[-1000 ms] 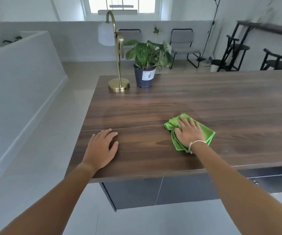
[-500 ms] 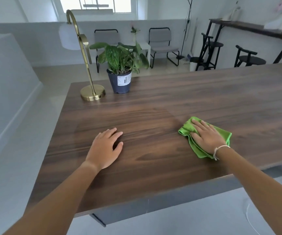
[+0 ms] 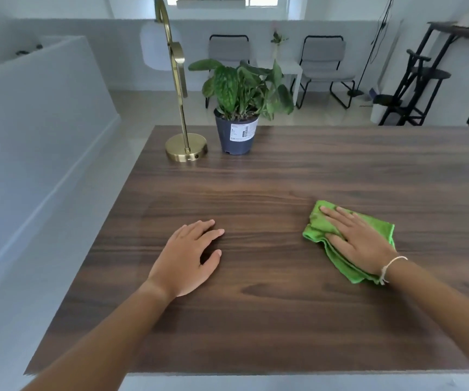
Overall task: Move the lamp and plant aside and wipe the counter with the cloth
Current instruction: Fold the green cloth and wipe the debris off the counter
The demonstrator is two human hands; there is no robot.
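A brass lamp (image 3: 186,146) with a white shade stands at the far left corner of the dark wooden counter (image 3: 270,320). Right beside it is a leafy green plant (image 3: 240,91) in a dark pot with a white label. My right hand (image 3: 360,239) lies flat on a folded green cloth (image 3: 319,224) at the right of the counter, pressing it down. My left hand (image 3: 188,261) rests palm down on the bare wood to the left, fingers slightly apart, holding nothing.
A white half wall (image 3: 35,131) runs along the left of the counter. Beyond the far edge stand two grey chairs (image 3: 323,63), a small white table and black stools (image 3: 422,88) at a high table on the right.
My right hand has slid the cloth to the right across the counter. My left hand stays planted. The view has shifted, so lamp and plant appear closer to the centre.
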